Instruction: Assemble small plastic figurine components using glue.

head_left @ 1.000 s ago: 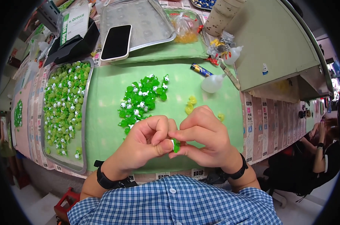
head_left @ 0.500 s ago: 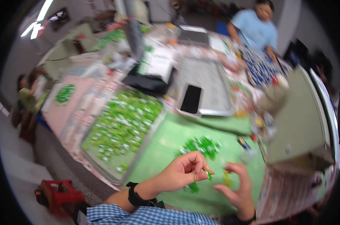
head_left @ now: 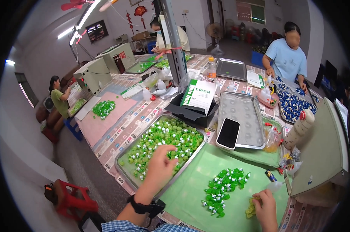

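Observation:
My left hand (head_left: pixel 162 166) hovers over the near part of a metal tray (head_left: pixel 123 170) full of small green pieces (head_left: pixel 163 137) with white ball-like parts. Its thumb and forefinger are apart, and green pieces show in the gap between them. At the lower right, my right hand (head_left: pixel 265 210) is bent over a little heap of yellow-green plastic pieces (head_left: pixel 250 209). Its fingertips are drawn together at the heap's edge, on a small piece mostly hidden by the fingers. Between the hands, a pile of green pieces with white balls (head_left: pixel 223 189) lies on a green mat (head_left: pixel 194 208).
Beyond the mat are a phone (head_left: pixel 228 133) on another metal tray (head_left: pixel 242 96) and a black box (head_left: pixel 194 114) holding a notebook. A bottle (head_left: pixel 299 129) and a metal cabinet (head_left: pixel 321 143) stand at right. Several people work around the table. A red stool (head_left: pixel 72 201) stands lower left.
My left hand has moved left from above the mat to the tray, its pinch now loosened. My right hand has lowered, its fingers closing at the yellow-green heap. The view has tilted up.

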`<action>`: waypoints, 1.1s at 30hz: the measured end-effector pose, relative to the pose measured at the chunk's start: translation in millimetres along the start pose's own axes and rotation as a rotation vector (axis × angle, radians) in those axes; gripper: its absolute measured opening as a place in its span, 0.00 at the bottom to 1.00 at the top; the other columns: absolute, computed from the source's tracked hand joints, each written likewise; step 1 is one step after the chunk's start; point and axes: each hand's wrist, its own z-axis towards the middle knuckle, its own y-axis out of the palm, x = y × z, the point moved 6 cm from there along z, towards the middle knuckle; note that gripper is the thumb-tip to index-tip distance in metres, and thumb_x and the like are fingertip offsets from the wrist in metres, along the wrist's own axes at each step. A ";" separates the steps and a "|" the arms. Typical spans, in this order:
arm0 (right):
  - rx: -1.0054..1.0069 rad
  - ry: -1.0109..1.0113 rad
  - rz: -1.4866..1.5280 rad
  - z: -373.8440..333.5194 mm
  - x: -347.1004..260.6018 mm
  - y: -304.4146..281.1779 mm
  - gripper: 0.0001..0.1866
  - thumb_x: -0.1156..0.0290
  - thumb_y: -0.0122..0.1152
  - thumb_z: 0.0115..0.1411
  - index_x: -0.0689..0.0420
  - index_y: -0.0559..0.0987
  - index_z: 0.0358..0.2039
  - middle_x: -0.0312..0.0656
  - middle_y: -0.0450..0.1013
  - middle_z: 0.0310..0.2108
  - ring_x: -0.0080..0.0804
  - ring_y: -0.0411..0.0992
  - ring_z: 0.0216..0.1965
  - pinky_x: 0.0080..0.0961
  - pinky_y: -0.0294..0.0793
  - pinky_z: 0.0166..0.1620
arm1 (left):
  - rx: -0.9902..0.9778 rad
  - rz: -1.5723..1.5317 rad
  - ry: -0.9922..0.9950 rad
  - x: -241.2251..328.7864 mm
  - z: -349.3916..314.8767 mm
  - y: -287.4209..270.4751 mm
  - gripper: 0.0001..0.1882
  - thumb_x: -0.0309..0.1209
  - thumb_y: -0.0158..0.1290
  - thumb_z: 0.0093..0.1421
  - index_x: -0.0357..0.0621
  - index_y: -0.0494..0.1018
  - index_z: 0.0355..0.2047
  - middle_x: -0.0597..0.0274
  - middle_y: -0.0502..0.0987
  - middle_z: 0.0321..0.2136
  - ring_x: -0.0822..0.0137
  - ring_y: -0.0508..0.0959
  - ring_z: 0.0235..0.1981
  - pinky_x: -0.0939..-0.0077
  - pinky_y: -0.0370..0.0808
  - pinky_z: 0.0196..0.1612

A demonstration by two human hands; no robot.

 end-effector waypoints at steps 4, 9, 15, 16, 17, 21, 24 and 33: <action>0.092 -0.139 -0.053 7.0 -38.0 -4.9 0.05 0.82 0.59 0.45 0.62 0.75 0.26 0.41 0.64 0.31 0.31 0.67 0.31 0.24 0.68 0.33 | -0.454 -0.369 -0.010 21.2 -27.2 89.1 0.16 0.25 0.54 0.54 0.41 0.66 0.43 0.62 0.69 0.40 0.75 0.70 0.26 0.80 0.70 0.28; -0.163 -0.167 -0.140 13.7 -7.8 26.9 0.08 0.77 0.57 0.52 0.60 0.76 0.34 0.47 0.71 0.34 0.45 0.70 0.36 0.33 0.68 0.38 | -0.899 -0.873 -0.159 87.5 -82.2 162.8 0.15 0.27 0.54 0.56 0.40 0.66 0.43 0.62 0.69 0.40 0.73 0.72 0.37 0.80 0.73 0.36; 0.066 -0.424 0.041 16.3 -45.4 28.7 0.07 0.80 0.58 0.51 0.60 0.76 0.32 0.42 0.68 0.29 0.37 0.67 0.31 0.27 0.67 0.36 | -0.874 -1.186 -0.322 72.2 -92.4 182.9 0.09 0.27 0.52 0.59 0.38 0.71 0.39 0.67 0.74 0.32 0.78 0.72 0.30 0.83 0.71 0.34; 0.037 -0.259 0.202 12.7 -38.1 29.3 0.06 0.80 0.58 0.52 0.61 0.76 0.32 0.40 0.68 0.29 0.32 0.67 0.31 0.24 0.67 0.36 | -0.839 -1.162 -0.288 73.6 -86.7 175.5 0.08 0.27 0.51 0.59 0.38 0.72 0.38 0.67 0.74 0.31 0.78 0.72 0.29 0.83 0.71 0.34; 0.007 -0.091 0.358 8.0 -28.5 32.1 0.04 0.81 0.58 0.53 0.62 0.76 0.32 0.38 0.69 0.29 0.27 0.67 0.31 0.22 0.67 0.35 | -0.817 -1.157 -0.273 71.7 -86.1 174.7 0.08 0.28 0.51 0.59 0.38 0.72 0.37 0.67 0.74 0.31 0.79 0.72 0.29 0.83 0.71 0.33; 0.046 0.110 0.674 -14.1 -26.5 28.9 0.04 0.81 0.55 0.57 0.64 0.74 0.34 0.39 0.72 0.31 0.21 0.70 0.31 0.16 0.70 0.35 | -0.819 -1.175 -0.304 64.7 -88.6 182.7 0.08 0.29 0.50 0.60 0.39 0.72 0.38 0.68 0.74 0.30 0.79 0.72 0.28 0.84 0.72 0.31; 0.106 0.120 0.674 -21.1 -24.3 17.2 0.04 0.81 0.56 0.57 0.63 0.74 0.33 0.39 0.73 0.30 0.21 0.70 0.30 0.16 0.71 0.35 | -0.766 -1.193 -0.378 56.1 -81.8 181.5 0.08 0.29 0.49 0.61 0.39 0.71 0.39 0.68 0.73 0.30 0.79 0.72 0.28 0.85 0.72 0.30; 0.345 0.157 0.256 -1.8 58.4 -20.2 0.12 0.78 0.55 0.53 0.59 0.71 0.40 0.39 0.67 0.40 0.23 0.65 0.40 0.20 0.66 0.38 | -0.759 -1.167 -0.385 41.6 -74.0 177.6 0.18 0.25 0.51 0.58 0.39 0.68 0.49 0.65 0.73 0.37 0.79 0.73 0.32 0.82 0.74 0.38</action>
